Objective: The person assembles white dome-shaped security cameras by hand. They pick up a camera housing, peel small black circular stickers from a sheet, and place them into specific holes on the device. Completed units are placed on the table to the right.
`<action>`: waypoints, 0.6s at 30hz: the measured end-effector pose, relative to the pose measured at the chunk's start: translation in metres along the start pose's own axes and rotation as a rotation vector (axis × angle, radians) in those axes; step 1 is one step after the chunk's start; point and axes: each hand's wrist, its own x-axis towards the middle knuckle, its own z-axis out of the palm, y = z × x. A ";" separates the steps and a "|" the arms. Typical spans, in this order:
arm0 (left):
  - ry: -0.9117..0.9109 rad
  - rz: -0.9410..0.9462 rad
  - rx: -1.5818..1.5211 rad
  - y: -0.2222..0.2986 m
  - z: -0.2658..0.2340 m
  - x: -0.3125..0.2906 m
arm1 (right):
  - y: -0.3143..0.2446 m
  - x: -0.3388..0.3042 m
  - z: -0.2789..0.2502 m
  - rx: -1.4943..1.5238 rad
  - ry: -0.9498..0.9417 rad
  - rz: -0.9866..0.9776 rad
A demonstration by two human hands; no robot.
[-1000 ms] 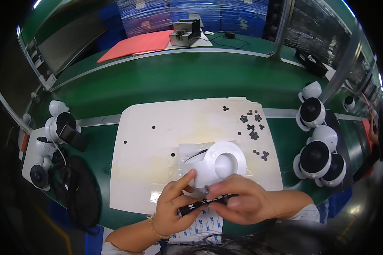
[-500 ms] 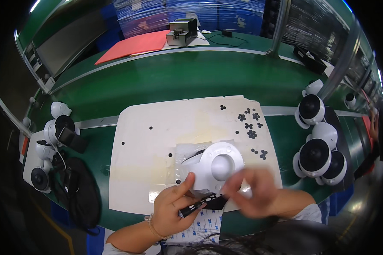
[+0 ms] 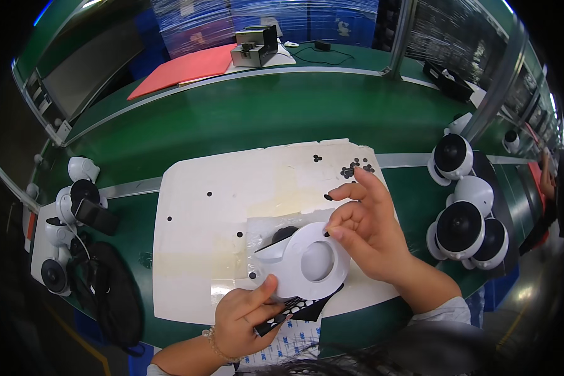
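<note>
A white security camera (image 3: pixel 276 252) lies on a pale padded sheet, its round base (image 3: pixel 339 268) with a circular recess facing up. My left hand (image 3: pixel 247 319) grips a black strip of round adhesive pads (image 3: pixel 276 318) with white holes, just below the base; its thumb rests by the base's lower left edge. At the base's upper right rim, my right hand (image 3: pixel 373 235) pinches a small black round pad (image 3: pixel 327 234) between thumb and finger. A second black pad (image 3: pixel 328 197) sticks to another fingertip of that hand. Part of the camera's black front is hidden under the base.
The white board (image 3: pixel 188 263) carries loose black dots, several clustered at its far right (image 3: pixel 351 170). White cameras stand at right (image 3: pixel 460 230) and left (image 3: pixel 55 276). A black cable bundle (image 3: pixel 97 276) lies at left. Behind are a metal box (image 3: pixel 249 55) and a red sheet (image 3: pixel 182 71).
My right hand has moved from beside the pad strip up to the base's upper right rim, with pads on its fingers. My left hand keeps the strip. The base sits slightly lower and turned.
</note>
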 end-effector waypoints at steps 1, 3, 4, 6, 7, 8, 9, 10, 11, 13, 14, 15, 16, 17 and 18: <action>0.023 -0.005 -0.009 -0.001 0.001 0.000 | 0.001 0.000 0.000 -0.009 0.005 -0.006; 0.020 -0.010 -0.012 -0.001 0.002 -0.001 | 0.003 -0.002 0.000 -0.085 0.013 -0.043; 0.019 -0.011 -0.014 -0.001 0.003 -0.001 | 0.005 -0.004 0.000 -0.153 0.018 -0.074; 0.023 0.002 -0.007 -0.001 0.003 0.000 | 0.005 -0.007 0.000 -0.274 0.024 -0.126; 0.025 0.009 -0.004 -0.002 0.003 0.001 | 0.005 -0.008 0.000 -0.329 0.027 -0.147; 0.022 0.009 -0.007 -0.002 0.003 0.001 | 0.004 -0.009 0.000 -0.384 0.029 -0.168; 0.022 0.005 -0.004 -0.002 0.003 0.000 | 0.001 -0.009 -0.001 -0.527 0.010 -0.237; 0.022 0.001 -0.002 -0.002 0.002 0.000 | -0.004 -0.008 -0.002 -0.671 -0.009 -0.306; 0.005 0.002 -0.002 -0.003 0.001 -0.001 | -0.007 -0.007 -0.002 -0.814 -0.028 -0.375; -0.030 0.008 -0.010 -0.003 0.000 -0.002 | -0.009 0.000 -0.003 -0.814 0.083 -0.440; -0.028 0.009 -0.013 -0.003 0.000 -0.003 | -0.009 0.003 -0.002 -0.812 0.138 -0.473; -0.025 0.011 -0.017 -0.003 0.000 -0.003 | -0.010 0.004 0.001 -0.659 0.103 -0.393; -0.022 0.013 -0.019 -0.003 0.000 -0.003 | -0.010 0.005 0.004 -0.506 0.068 -0.313; -0.025 0.013 -0.015 -0.003 0.000 -0.003 | -0.010 0.006 0.008 -0.352 0.033 -0.232; -0.029 0.012 -0.011 -0.002 0.001 -0.004 | -0.008 0.007 0.013 -0.328 0.014 -0.204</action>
